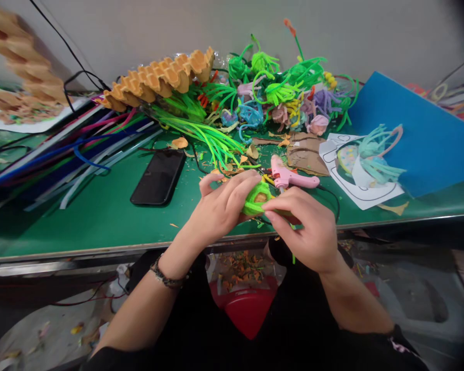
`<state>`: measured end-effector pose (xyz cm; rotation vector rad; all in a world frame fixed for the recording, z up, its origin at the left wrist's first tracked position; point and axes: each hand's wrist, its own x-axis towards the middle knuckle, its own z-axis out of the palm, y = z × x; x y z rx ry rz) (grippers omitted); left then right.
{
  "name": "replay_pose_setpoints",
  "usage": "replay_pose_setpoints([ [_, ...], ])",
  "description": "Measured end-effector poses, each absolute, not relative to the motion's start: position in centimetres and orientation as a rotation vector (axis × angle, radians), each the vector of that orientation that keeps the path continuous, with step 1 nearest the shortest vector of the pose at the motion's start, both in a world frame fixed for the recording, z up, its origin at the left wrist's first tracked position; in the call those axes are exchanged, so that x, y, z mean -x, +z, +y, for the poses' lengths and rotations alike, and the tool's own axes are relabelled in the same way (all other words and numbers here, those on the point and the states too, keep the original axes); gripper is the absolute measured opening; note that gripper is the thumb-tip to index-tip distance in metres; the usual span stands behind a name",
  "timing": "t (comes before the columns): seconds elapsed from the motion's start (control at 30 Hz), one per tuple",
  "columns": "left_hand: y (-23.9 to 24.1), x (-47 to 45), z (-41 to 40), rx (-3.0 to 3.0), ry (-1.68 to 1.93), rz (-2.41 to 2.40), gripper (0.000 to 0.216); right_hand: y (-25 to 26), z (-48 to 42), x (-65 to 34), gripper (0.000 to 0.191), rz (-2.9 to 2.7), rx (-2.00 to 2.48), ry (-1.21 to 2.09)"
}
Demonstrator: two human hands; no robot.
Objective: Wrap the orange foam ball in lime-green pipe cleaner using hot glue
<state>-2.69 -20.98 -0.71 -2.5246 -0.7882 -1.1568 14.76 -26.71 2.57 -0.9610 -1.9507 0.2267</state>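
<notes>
My left hand [224,206] is closed round a small bright green fuzzy piece [252,207], which looks like pipe cleaner wound about a tan core. A tan patch shows in its middle. At the piece's right edge, my right hand [311,229] pinches a strand of green pipe cleaner with thumb and forefinger. A green end hangs below the right hand. Just beyond my hands lies a pink glue gun [296,179], its nozzle pointing toward me. Part of the green piece is hidden by my left fingers.
A black phone [158,176] lies left on the green table [100,221]. Behind are green pipe cleaners [212,136], an egg carton [158,80] and finished pipe-cleaner pieces [280,93]. A blue board [421,139] and a paper drawing [365,193] lie right. Below is a red bin [249,309].
</notes>
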Motion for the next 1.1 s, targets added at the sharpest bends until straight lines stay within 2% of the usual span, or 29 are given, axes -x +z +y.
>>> replay_pose_setpoints([
  [0.17, -0.6, 2.8, -20.9, 2.444, -1.176, -0.778, 0.039, 3.2, -24.7, -18.9, 0.023, -2.196, 1.029, 0.396],
  [0.33, -0.6, 3.1, -20.8, 2.379, -1.219, -0.671, 0.039, 0.3, -21.6, -23.0, 0.04, -2.21, 1.74, -0.08],
  [0.4, -0.7, 3.2, -20.7, 2.379, -1.255, -0.677, 0.043, -1.1, -20.9, -23.3, 0.046, -2.256, 1.914, -0.119],
  [0.67, -0.7, 3.8, -20.3, 2.4, -1.281, -0.748, 0.047, -1.7, -20.1, -22.9, 0.04, -2.259, 1.893, -0.288],
  [0.8, -0.8, 4.1, -19.9, 2.381, -1.281, -0.83, 0.049, -1.4, -20.0, -23.3, 0.04, -2.001, 1.852, -0.322],
  [0.9, -0.9, 4.2, -19.7, 2.39, -1.275, -0.868, 0.052, -1.5, -19.6, -23.4, 0.037, -1.737, 1.785, -0.225],
  [1.1, -1.1, 4.0, -19.5, 2.413, -1.23, -0.874, 0.051, -2.5, -18.4, -23.8, 0.035, -1.409, 1.586, 0.236],
])
